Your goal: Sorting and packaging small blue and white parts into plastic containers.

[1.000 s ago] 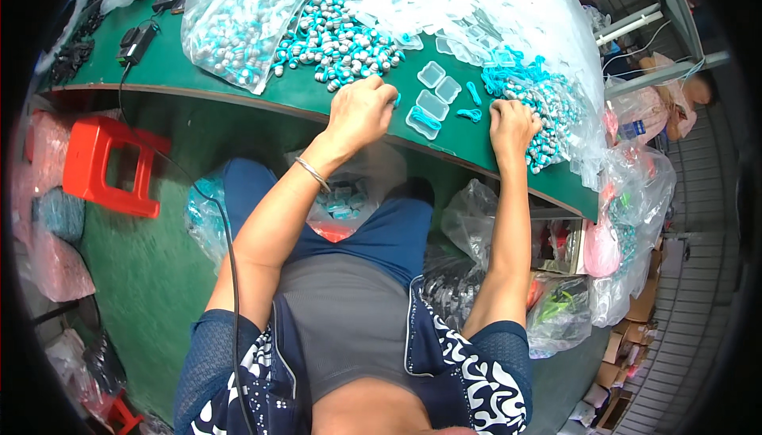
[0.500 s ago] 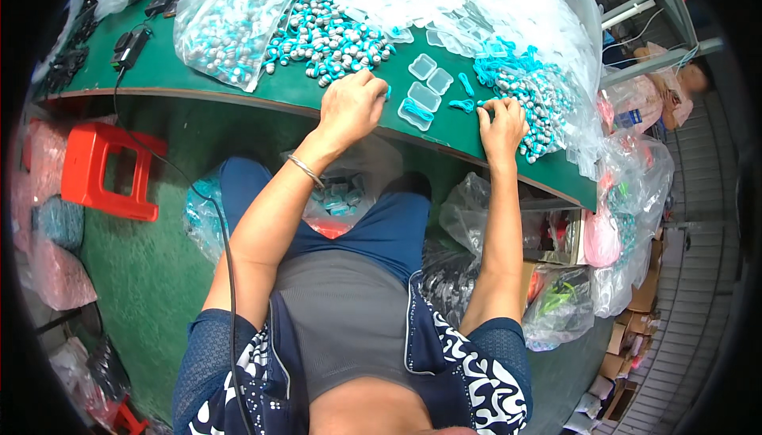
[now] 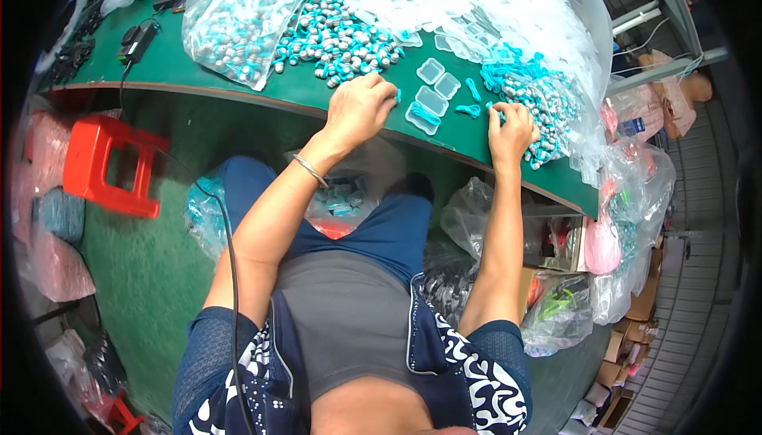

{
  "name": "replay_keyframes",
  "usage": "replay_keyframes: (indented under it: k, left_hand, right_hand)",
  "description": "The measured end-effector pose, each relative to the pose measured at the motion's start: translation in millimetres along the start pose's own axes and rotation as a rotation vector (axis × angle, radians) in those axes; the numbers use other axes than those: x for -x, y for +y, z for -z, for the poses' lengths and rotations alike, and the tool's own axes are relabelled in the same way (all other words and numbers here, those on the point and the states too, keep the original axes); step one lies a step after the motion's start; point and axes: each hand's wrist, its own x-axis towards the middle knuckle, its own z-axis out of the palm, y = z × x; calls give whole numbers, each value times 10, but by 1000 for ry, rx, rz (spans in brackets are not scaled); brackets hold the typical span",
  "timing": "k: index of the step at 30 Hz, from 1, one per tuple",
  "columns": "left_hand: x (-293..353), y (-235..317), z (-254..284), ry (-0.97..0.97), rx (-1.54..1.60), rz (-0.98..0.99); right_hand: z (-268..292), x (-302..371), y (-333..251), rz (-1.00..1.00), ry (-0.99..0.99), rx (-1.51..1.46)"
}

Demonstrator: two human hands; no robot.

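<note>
My left hand (image 3: 361, 113) is closed at the table's front edge, with a small teal piece (image 3: 398, 96) showing at its fingertips. Left of centre lies a heap of small grey-and-teal barrel-shaped pieces (image 3: 341, 42), just beyond that hand. My right hand (image 3: 513, 133) is pinched beside a second heap of grey pieces with teal cords (image 3: 548, 109); a bit of teal shows at its fingertips, too small to name. Between the hands lie two open clear plastic cases. The nearer case (image 3: 413, 124) holds a looped teal cord (image 3: 426, 113). Two teal cord bundles (image 3: 470, 110) lie right of the cases.
Many clear plastic cases (image 3: 468, 6) are heaped at the back of the green table (image 3: 278, 99). A clear bag of grey-and-teal pieces (image 3: 238, 46) stands on the left. A red stool (image 3: 83, 157) is on the floor, and a black cable (image 3: 226, 229) hangs across my left side.
The whole view has shifted slightly, so the table's things sit a little farther right and lower. Both hands stay near the same places, with the right fingers curled in more.
</note>
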Motion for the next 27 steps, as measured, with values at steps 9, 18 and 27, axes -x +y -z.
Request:
replay_keyframes:
  k: [9,18,27]
  left_hand:
    - [-151,196,-5,-135,224,-34]
    - [-203,179,-48,-218,80,-174]
    - [-233,214,-13,-265,16,-134]
  right_hand:
    - [345,222,-819,119,-89,-490]
    - [214,301,-1025,149,-86,-384]
    - [225,287,-999,127,-152,-403]
